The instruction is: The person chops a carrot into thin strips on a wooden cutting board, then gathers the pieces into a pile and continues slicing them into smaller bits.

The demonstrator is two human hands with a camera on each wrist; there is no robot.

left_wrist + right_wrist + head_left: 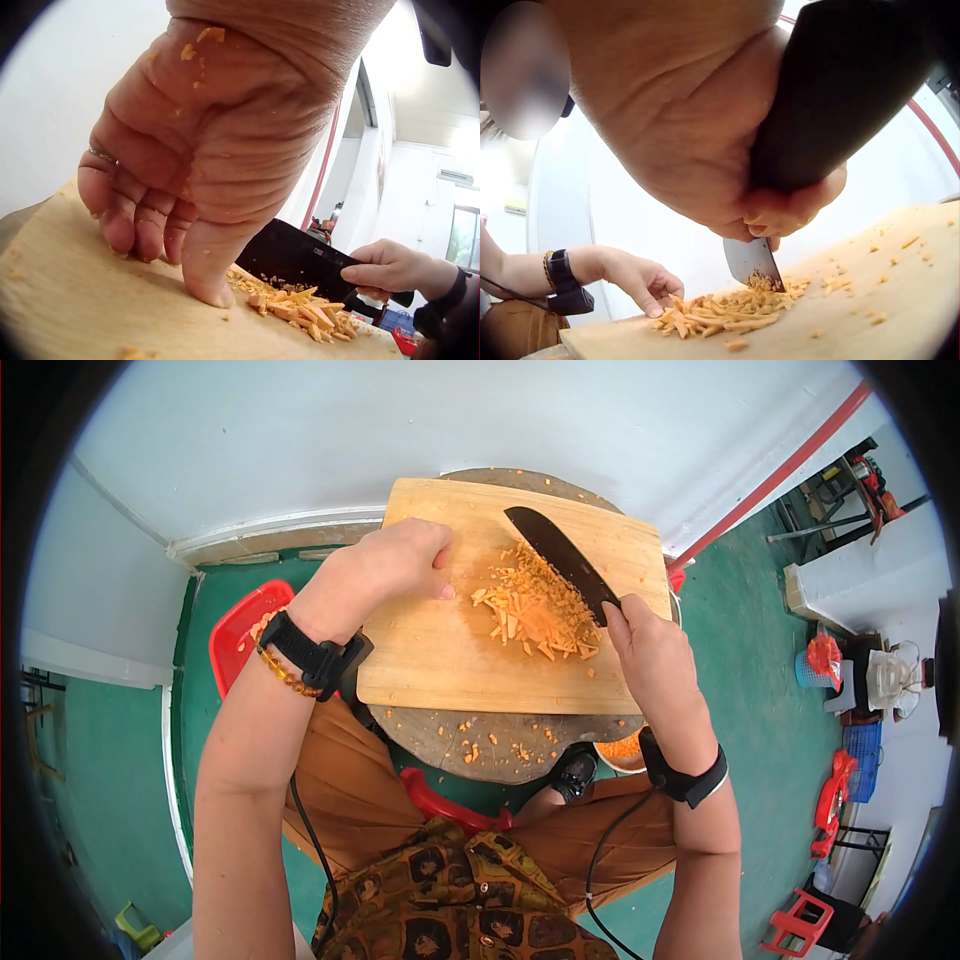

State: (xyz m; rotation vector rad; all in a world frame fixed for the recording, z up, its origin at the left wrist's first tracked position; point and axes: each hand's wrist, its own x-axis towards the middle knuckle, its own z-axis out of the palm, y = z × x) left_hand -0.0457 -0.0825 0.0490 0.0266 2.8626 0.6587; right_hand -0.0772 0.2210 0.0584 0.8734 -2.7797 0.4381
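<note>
A wooden cutting board (pixel 430 670) carries a heap of chopped orange vegetable (pixel 525 615), part sticks and part fine bits. My right hand (pixel 655 660) grips the black handle of a broad dark-bladed kitchen knife (pixel 565 560). The blade lies along the right side of the heap, with bits clinging to it in the right wrist view. On the left of the heap is my left hand (pixel 395 565), its fingers bent loosely and holding nothing. In the left wrist view, its thumb tip (pixel 217 294) is down at the board beside the pieces, and orange crumbs stick to the palm.
Under the board stands a round wooden block (pixel 440 740) strewn with scraps. A bowl of orange bits (pixel 625 750) sits below its right side. To the left is a red basin (pixel 245 625); a white wall (pixel 400 420) rises behind. Red stools (pixel 800 920) stand far right.
</note>
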